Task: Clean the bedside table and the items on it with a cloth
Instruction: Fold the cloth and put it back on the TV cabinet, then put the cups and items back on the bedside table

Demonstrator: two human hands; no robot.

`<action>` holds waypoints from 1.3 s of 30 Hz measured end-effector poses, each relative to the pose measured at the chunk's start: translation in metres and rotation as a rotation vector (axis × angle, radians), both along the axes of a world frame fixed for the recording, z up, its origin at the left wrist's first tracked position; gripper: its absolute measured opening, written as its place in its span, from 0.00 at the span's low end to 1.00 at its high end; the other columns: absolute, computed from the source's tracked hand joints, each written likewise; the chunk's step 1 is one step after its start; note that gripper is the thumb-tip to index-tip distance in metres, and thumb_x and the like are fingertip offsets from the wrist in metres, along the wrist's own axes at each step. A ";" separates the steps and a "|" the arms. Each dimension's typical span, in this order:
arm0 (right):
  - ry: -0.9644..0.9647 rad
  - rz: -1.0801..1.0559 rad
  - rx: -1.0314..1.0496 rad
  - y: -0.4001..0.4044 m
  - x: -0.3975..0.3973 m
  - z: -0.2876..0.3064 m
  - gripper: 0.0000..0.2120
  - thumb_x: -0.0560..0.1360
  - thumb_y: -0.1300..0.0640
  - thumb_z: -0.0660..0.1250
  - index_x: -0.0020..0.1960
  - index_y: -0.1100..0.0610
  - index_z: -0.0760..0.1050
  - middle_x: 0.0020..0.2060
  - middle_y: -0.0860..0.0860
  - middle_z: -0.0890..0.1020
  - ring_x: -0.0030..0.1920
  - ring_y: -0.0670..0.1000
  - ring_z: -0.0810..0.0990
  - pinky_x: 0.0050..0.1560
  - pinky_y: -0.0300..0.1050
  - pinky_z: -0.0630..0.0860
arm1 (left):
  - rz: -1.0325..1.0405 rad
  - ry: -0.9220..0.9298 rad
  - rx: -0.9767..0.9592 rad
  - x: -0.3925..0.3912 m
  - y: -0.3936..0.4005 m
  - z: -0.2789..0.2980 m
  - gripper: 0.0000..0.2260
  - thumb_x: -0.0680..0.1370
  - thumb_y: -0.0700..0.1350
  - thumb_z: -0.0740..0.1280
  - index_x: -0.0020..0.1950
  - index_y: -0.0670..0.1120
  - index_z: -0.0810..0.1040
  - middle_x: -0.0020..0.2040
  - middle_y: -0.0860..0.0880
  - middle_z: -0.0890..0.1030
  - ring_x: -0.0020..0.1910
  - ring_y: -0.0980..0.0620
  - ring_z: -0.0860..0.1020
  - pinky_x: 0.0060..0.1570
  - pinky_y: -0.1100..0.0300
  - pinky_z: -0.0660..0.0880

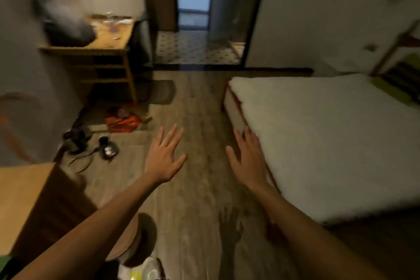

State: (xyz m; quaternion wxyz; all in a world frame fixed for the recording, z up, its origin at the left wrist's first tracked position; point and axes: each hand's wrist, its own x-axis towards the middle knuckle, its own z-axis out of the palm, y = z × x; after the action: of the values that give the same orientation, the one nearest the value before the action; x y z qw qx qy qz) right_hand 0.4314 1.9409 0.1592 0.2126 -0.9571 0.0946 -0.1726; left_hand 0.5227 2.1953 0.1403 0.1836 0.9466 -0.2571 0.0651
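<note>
Both grips spread wide, empty, left hand (164, 158) & right hand (246, 159) out over floor (195, 102) near bed (318, 143); no cloth visible, counter (106, 38) far left w/ clutter, so risk: wiping w/o cloth or knocking items.

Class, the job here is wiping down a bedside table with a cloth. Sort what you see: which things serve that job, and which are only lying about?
Belongs to the job:
- left hand, open, empty
- right hand, open, empty
- No cloth in view.

Just lying about:
- mattress
- orange bag on floor
- black charger
- wooden shelf table, cluttered
</note>
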 end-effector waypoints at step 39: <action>-0.065 -1.101 0.038 -0.957 -0.377 0.045 0.30 0.83 0.43 0.57 0.81 0.43 0.50 0.81 0.49 0.51 0.81 0.54 0.47 0.79 0.59 0.52 | -1.007 -0.072 -0.059 -0.175 -1.183 0.052 0.32 0.81 0.58 0.59 0.82 0.55 0.50 0.82 0.54 0.47 0.81 0.43 0.44 0.76 0.38 0.53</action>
State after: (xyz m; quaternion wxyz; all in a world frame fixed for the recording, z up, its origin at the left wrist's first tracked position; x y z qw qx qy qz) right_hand 0.0547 0.9840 0.2040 0.1112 -0.7565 0.5775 -0.2862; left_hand 0.3473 1.0120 0.1921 0.2099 0.6966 -0.6860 0.0080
